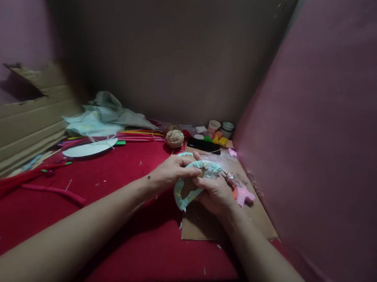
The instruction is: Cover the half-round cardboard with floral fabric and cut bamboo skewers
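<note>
Both hands hold a brown cardboard piece edged with folded pale-blue cloth (182,204), in front of me above the table. My left hand (169,172) grips its upper left part, the thumb pressed on the cloth edge. My right hand (215,193) closes on it from the right, with the thumb near the left thumb. The fingers behind the piece are partly hidden. Just right of my right hand lies a pink tool with an orange part (244,195), which looks like a glue gun. Beneath the hands is a flat cardboard sheet (199,225).
A red cloth (117,221) covers the table. At the back are a twine ball (174,138), a black phone-like object (204,146), small tubs (213,125) and pale-blue cloth (107,115). A white oval disc (90,148) lies left. Pink walls and cardboard (34,116) border the space.
</note>
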Available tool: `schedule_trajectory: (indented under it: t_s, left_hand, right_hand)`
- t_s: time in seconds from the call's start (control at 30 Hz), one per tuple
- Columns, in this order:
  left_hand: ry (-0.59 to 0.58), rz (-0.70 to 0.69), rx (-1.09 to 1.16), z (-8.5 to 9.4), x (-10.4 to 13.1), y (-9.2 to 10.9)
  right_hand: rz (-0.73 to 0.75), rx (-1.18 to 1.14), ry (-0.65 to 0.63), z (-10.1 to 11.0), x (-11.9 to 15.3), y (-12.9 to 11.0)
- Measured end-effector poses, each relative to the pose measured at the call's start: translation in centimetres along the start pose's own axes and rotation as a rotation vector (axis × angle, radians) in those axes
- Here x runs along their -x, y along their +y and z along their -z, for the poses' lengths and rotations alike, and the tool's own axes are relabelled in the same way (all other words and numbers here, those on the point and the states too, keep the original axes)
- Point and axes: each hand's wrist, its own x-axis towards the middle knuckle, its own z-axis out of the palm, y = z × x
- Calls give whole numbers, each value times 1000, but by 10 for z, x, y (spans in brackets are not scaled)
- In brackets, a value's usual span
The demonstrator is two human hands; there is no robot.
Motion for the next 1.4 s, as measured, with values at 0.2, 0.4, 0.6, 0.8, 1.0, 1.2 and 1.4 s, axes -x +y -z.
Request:
schedule_trajectory:
  t_s: [0.2, 0.4, 0.6, 0.8, 1.0, 1.2, 1.4]
  left_hand:
    - [-26, 29, 194, 16, 1, 7]
    - [36, 3, 104, 13, 1, -2]
    - [151, -86, -35, 5, -2, -9]
    - [160, -101, -102, 12, 3, 6]
    - [180, -71, -111, 16, 8, 19]
    - [192, -52, -211, 25, 9, 24]
    - [140, -14, -300, 31, 9, 21]
  right_hand:
    - [95, -52, 36, -2, -1, -4]
    - [159, -73, 159, 0, -5, 0]
    - [158, -95, 148, 3, -8, 5]
    - [130, 36, 63, 3, -3, 0]
    - [104, 214, -34, 1, 0, -5]
    - [160, 95, 144, 11, -3, -8]
    - [30, 294, 104, 12, -3, -10]
